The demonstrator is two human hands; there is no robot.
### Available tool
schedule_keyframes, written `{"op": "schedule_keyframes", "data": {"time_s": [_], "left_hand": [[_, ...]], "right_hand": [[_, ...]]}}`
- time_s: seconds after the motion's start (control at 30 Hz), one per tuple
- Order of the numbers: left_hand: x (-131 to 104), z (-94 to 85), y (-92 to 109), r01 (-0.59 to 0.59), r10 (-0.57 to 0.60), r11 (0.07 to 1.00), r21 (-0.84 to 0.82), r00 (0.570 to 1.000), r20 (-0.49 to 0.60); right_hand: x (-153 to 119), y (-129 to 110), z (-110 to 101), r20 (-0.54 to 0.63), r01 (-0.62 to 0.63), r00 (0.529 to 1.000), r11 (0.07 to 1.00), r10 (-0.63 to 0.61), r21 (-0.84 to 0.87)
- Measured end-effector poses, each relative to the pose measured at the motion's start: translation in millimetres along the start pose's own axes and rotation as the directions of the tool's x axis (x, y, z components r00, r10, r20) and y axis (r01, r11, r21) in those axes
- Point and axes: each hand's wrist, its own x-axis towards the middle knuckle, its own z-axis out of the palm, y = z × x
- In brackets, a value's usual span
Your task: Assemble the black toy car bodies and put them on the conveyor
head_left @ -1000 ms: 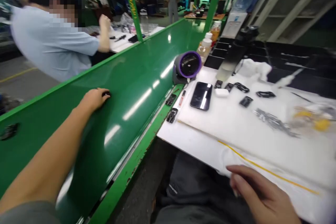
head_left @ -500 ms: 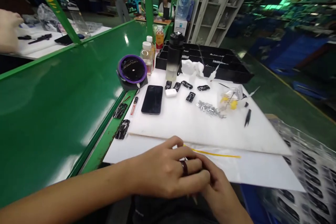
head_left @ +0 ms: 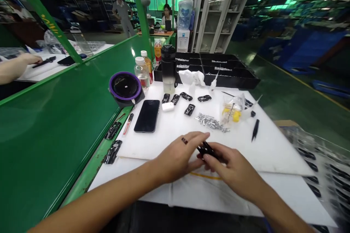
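Observation:
A small black car-shaped piece (head_left: 207,149) is held between my two hands over the front edge of the white foam board (head_left: 153,145). My left hand (head_left: 182,154), with a dark ring, closes on its left side between thumb and fingers. My right hand (head_left: 228,158) grips the piece from the right, fingers curled round it. Beyond my hands lies a heap of small silver parts (head_left: 212,122). More black car pieces (head_left: 189,109) rest farther back on the board. A yellow strip (head_left: 206,176) runs beneath my hands.
Around the board are a phone (head_left: 147,115), white case (head_left: 167,106), black tweezers (head_left: 255,130), black bottle (head_left: 168,69), purple-rimmed round device (head_left: 125,86) and black compartment tray (head_left: 232,80). A green partition (head_left: 68,113) stands left; another person's hand (head_left: 30,59) is beyond it.
Both hands have risen from the front edge to over the board and moved apart slightly. The black piece between them now shows. The view has shifted.

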Motion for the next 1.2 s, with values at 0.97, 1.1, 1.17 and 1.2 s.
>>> {"op": "schedule_keyframes", "data": {"time_s": [0.97, 1.1, 1.17, 1.2], "left_hand": [[5.8, -8.4, -37.5, 0.446, -0.421, 0.871, -0.208, 0.894, 0.152], [6.2, -9.2, -39.4, 0.432, -0.383, 0.878, -0.204, 0.892, 0.240], [7.8, -10.5, -37.6, 0.407, -0.352, 0.894, -0.188, 0.896, 0.271], [8.7, -11.1, -36.6, 0.402, -0.345, 0.898, -0.181, 0.896, 0.280]], "right_hand": [[48.0, 20.9, -22.1, -0.014, 0.062, 0.998, 0.994, -0.064, -0.091], [52.3, 24.6, -31.7, -0.170, 0.095, 0.970, 0.916, -0.173, -0.391], [54.5, 28.7, -35.0, -0.273, 0.014, 0.942, 0.839, -0.193, -0.544], [55.7, 30.7, -36.0, -0.294, -0.023, 0.936, 0.804, -0.191, -0.594]]}}
